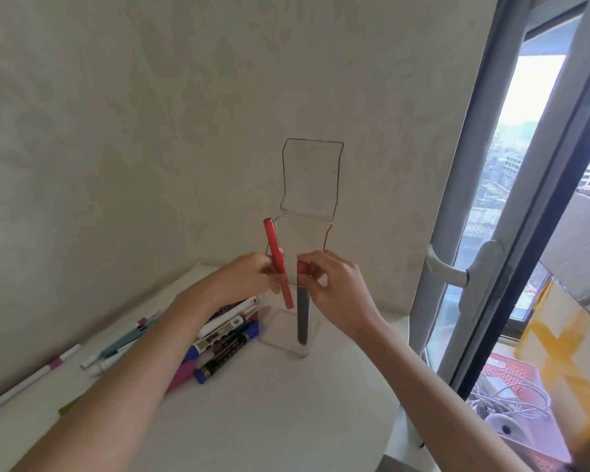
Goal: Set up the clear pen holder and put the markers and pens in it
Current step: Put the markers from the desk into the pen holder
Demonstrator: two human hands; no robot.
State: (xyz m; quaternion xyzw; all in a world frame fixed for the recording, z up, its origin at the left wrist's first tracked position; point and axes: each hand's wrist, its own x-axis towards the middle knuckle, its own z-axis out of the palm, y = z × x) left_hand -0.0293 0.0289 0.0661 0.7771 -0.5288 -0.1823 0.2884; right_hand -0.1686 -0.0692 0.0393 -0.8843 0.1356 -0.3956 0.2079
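Observation:
A tall clear pen holder stands upright on the white table, its open lid raised against the wall. My left hand grips a red pen, held upright just left of the holder's mouth. My right hand pinches the red cap of a dark marker whose lower end stands inside the holder. A pile of thick markers lies to the holder's left, partly hidden by my left forearm. Several thin pens lie further left.
A wall rises directly behind the holder. An open window frame with a handle stands at the right. Beyond it sit a cardboard box and a red basket with cables.

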